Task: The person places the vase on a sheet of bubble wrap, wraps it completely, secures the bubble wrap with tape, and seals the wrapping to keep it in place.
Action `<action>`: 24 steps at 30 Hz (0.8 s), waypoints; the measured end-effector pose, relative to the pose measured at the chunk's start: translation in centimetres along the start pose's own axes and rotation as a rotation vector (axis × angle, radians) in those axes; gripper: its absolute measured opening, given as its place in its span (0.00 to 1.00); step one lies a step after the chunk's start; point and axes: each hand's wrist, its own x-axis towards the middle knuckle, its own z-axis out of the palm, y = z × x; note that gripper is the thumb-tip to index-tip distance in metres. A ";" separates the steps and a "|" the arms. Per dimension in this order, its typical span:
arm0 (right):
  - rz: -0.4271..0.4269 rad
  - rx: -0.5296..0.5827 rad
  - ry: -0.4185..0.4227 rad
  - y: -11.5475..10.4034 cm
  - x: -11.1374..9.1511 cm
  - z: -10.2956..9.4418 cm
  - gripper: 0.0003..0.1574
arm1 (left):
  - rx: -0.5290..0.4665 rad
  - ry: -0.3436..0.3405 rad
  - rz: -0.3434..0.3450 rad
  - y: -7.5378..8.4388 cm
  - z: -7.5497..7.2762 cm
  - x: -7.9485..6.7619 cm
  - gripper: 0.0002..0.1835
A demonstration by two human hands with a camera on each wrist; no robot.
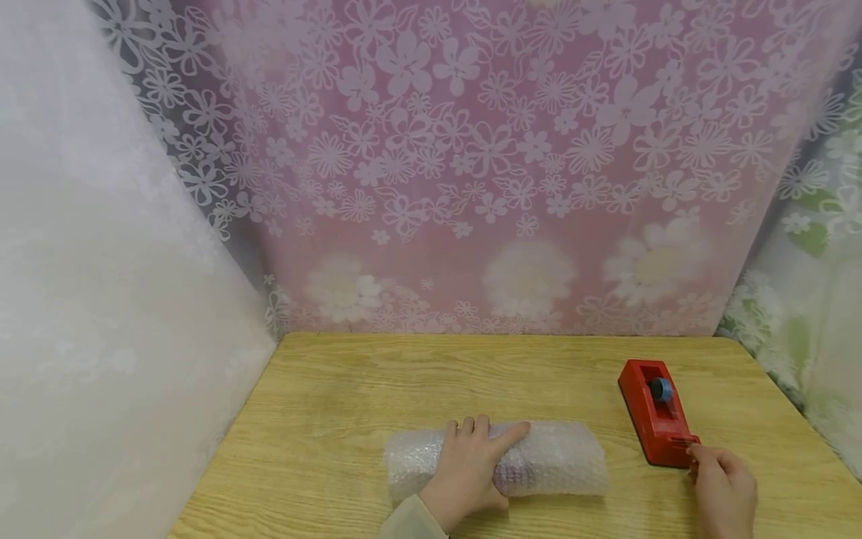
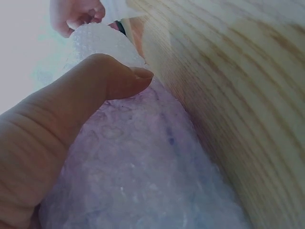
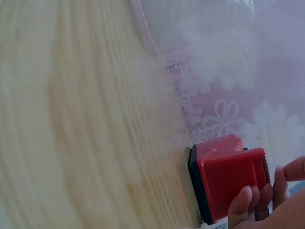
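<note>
A bubble-wrapped bundle (image 1: 562, 460) lies crosswise near the front of the table, with something purple showing through the wrap. Over its middle my left hand (image 1: 468, 468) grips it, and the thumb (image 2: 109, 78) lies across the wrap in the left wrist view. To the right stands a red tape dispenser (image 1: 653, 412) holding a small roll of tape (image 1: 661, 389). At the dispenser's near end, right by its toothed cutting edge (image 3: 267, 169), my right hand (image 1: 727, 483) pinches the tape end with thumb and forefinger; the strip itself is hardly visible.
The wood-grain table (image 1: 337, 389) carries the bundle and the dispenser. A pink flowered curtain (image 1: 431, 187) hangs behind its far edge. Pale sheeting (image 1: 135, 299) closes the left side, and a flowered sheet (image 1: 808, 322) hangs along the right.
</note>
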 end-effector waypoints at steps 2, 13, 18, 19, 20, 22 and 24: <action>0.050 0.119 -0.020 0.0 -0.1 0.2 0.19 | -0.003 -0.004 0.001 0.0 0.0 0.0 0.66; 0.073 0.356 -0.055 0.9 0.5 0.4 0.20 | -0.005 -0.020 -0.003 0.0 -0.1 0.0 0.66; 0.084 0.423 -0.089 1.1 0.8 0.4 0.17 | -0.004 -0.018 -0.005 0.1 -0.1 0.0 0.66; 0.090 0.443 -0.097 1.1 0.8 0.3 0.16 | -0.006 -0.016 -0.005 0.1 -0.1 0.0 0.66; 0.094 0.464 -0.111 1.1 0.9 0.3 0.16 | -0.007 -0.014 -0.005 0.0 0.0 0.0 0.66; 0.102 0.504 -0.137 1.2 0.9 0.2 0.16 | -0.007 -0.007 -0.004 0.0 0.1 0.0 0.66; 0.111 0.549 -0.163 1.2 0.9 0.0 0.15 | -0.006 0.000 -0.003 0.0 0.2 0.0 0.66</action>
